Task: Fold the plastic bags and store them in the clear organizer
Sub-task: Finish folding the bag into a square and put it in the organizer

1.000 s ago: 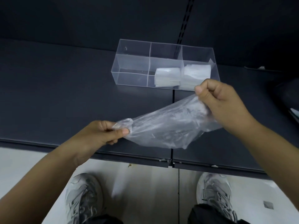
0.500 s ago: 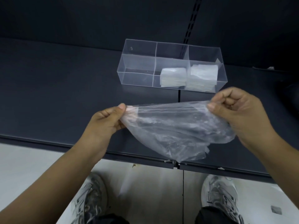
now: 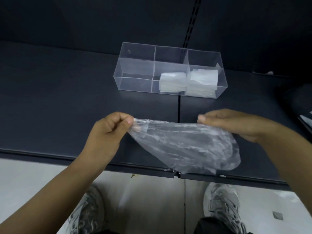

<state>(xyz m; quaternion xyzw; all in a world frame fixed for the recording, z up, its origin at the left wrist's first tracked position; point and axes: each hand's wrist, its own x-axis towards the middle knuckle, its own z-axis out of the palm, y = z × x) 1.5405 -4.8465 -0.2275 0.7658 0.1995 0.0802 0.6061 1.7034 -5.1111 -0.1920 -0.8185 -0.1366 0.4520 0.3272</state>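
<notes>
Currently: plastic bag (image 3: 182, 146) held stretched between two hands, over the front of the dark shelf (image 3: 59, 98)
Left hand (image 3: 108, 132) pinches the bag's upper left corner between thumb and curled forefinger; the film sags crumpled toward lower right; right hand (image 3: 236, 125) grips the upper right corner, thumb on top, other fingers hidden beneath. Clear organizer (image 3: 135, 65) stands farther back, apart from both hands, with a middle stack (image 3: 172, 81) and a right stack (image 3: 202, 80) of folded bags in its compartments
</notes>
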